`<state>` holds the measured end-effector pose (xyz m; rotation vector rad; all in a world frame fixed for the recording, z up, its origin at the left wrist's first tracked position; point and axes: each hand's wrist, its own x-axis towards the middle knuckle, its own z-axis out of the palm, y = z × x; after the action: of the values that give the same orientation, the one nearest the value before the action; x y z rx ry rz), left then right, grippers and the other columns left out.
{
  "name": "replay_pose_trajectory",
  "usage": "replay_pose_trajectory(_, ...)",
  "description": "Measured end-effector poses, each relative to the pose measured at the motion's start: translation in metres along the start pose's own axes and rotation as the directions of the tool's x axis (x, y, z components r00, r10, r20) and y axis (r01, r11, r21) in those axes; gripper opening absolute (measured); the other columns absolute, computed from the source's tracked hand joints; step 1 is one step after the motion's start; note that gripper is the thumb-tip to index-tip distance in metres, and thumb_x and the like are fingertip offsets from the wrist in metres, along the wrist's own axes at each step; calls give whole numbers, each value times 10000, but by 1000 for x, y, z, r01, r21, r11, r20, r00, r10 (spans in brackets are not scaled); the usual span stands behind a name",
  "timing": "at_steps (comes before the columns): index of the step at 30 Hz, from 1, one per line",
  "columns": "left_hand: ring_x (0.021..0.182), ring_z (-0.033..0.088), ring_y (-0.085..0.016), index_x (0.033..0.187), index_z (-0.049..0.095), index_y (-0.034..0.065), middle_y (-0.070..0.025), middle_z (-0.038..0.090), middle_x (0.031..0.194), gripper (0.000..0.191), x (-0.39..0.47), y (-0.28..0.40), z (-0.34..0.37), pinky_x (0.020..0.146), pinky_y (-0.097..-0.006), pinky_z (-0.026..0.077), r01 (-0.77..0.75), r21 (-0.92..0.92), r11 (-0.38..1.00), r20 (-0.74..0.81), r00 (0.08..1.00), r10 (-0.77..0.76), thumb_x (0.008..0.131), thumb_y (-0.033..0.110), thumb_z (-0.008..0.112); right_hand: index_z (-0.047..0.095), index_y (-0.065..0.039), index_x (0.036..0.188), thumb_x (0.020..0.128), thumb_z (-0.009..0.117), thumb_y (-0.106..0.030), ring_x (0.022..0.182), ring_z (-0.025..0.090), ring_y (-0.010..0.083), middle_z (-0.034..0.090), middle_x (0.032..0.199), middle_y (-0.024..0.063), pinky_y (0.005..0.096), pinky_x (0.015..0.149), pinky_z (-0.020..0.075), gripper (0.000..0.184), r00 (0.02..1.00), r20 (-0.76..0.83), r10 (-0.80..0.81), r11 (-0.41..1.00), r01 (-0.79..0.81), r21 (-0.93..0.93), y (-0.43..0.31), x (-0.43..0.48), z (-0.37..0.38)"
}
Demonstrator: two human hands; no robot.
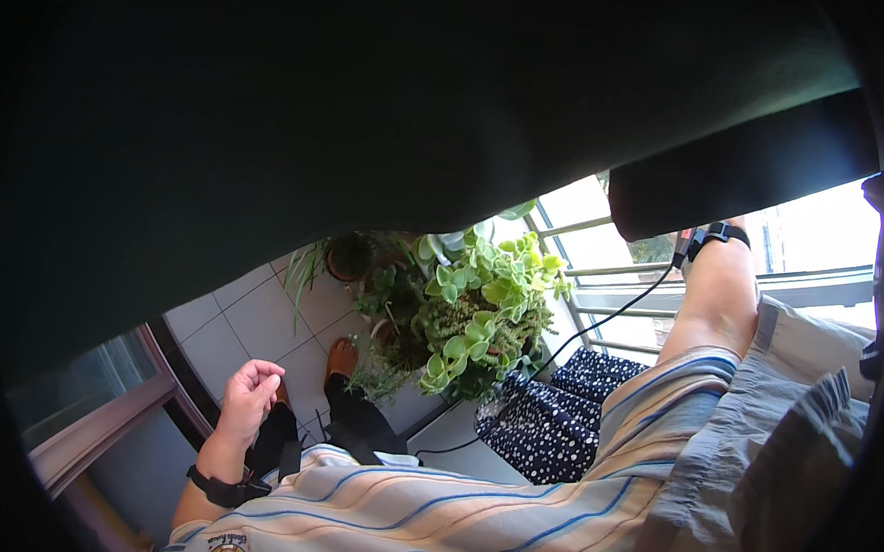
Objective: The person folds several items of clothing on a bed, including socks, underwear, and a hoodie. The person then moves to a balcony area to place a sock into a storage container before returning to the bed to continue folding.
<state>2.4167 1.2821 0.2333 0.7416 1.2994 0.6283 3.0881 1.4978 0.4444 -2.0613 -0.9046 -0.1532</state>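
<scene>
My left hand [251, 395] is held up at the left, over the tiled floor. Its fingers are curled in towards the thumb, and nothing shows in them. My right arm [715, 300] reaches up and away at the right, with a black strap [728, 233] around the wrist. The right hand itself is out of view behind a dark, cloth-like sheet [345, 126] that fills the upper picture close to the camera. From a device at that wrist a black cable [616, 311] runs down towards my waist. Grey cloth [722, 417] hangs beside my right sleeve.
Leafy potted plants [478, 299] stand before me, with a smaller pot [349, 257] beyond. Metal window bars [595, 270] run along the right. Navy cloth with white dots [546, 426] lies below them. A framed glass panel [102, 388] is at the left, beside floor tiles [258, 321].
</scene>
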Motion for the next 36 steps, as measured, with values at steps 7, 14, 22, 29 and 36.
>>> replay_pose_trajectory(7, 617, 487, -9, 997, 629, 54, 52, 557, 732, 103, -1, -3, -2, 539, -152, 389, 13, -5, 1000, -35, 999, -14, 924, 121, 602, 684, -11, 1011, 952, 546, -198, 919, 652, 190, 691, 1000, 85, 310, 850, 504, 240, 998, 38, -45, 996, 48, -76, -5, 9, 14)
replay_pose_trajectory(14, 607, 478, -20, 1004, 631, 57, 51, 535, 715, 114, -22, -20, -25, 531, -166, 385, 12, 12, 1000, -64, 998, -12, 928, 127, 583, 699, -17, 989, 963, 538, -191, 933, 661, 185, 705, 995, 79, 300, 866, 502, 239, 991, 24, -134, 985, 136, -104, -8, -12, 9)
replay_pose_trajectory(22, 683, 515, -48, 1014, 648, 46, 30, 569, 762, 140, -51, -108, -70, 645, -204, 452, 13, 111, 994, -86, 996, -3, 923, 143, 604, 702, -14, 981, 969, 522, -151, 954, 658, 176, 710, 1012, 71, 289, 876, 497, 227, 942, 42, -332, 915, 311, 255, 21, -219, 78)
replay_pose_trajectory(29, 699, 514, -43, 1010, 639, 44, 35, 561, 773, 107, -137, -226, -174, 646, -196, 450, 43, -18, 999, -288, 957, -46, 918, 89, 608, 641, -18, 928, 894, 534, -8, 762, 556, 101, 642, 879, 38, 221, 711, 450, 113, 682, 656, -324, 871, -56, 489, 38, -554, 158)
replay_pose_trajectory(36, 655, 510, -51, 1000, 633, 37, 17, 573, 747, 115, -267, -285, -286, 610, -211, 434, -196, 3, 980, -651, 744, 151, 958, 131, 581, 652, -104, 1020, 831, 652, -85, 859, 648, 256, 659, 908, 82, 345, 752, 516, 189, -490, 730, -477, 725, 251, 642, -113, -888, 115)
